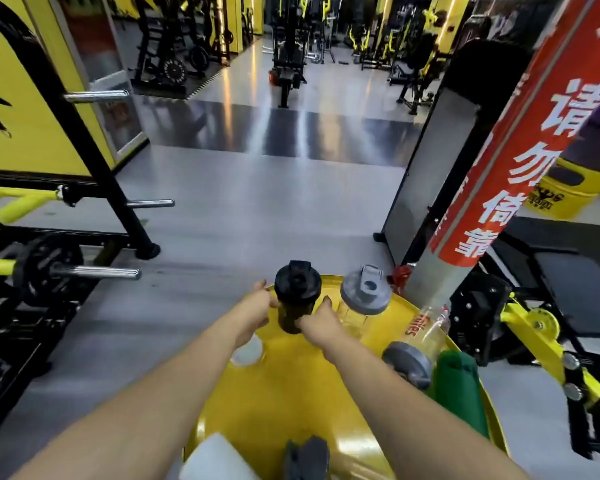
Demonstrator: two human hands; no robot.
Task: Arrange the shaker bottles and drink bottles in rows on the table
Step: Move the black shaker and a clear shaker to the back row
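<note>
A dark shaker bottle (297, 299) with a black lid stands upright at the far edge of the round yellow table (291, 386). My left hand (255, 311) grips its left side and my right hand (317, 322) grips its right side. Just right of it stands a clear shaker with a grey lid (364, 292). A clear shaker with red lettering (425, 332) lies on its side at the right edge, its grey lid toward me. A green bottle (459, 386) stands nearer on the right. A white-capped bottle (246, 351) shows under my left forearm.
A white bottle top (215, 459) and a dark grey lid (307, 457) sit at the table's near edge. A grey pillar with a red banner (499, 174) rises just right of the table. Weight racks with steel pegs (94, 271) stand left. Grey gym floor lies beyond.
</note>
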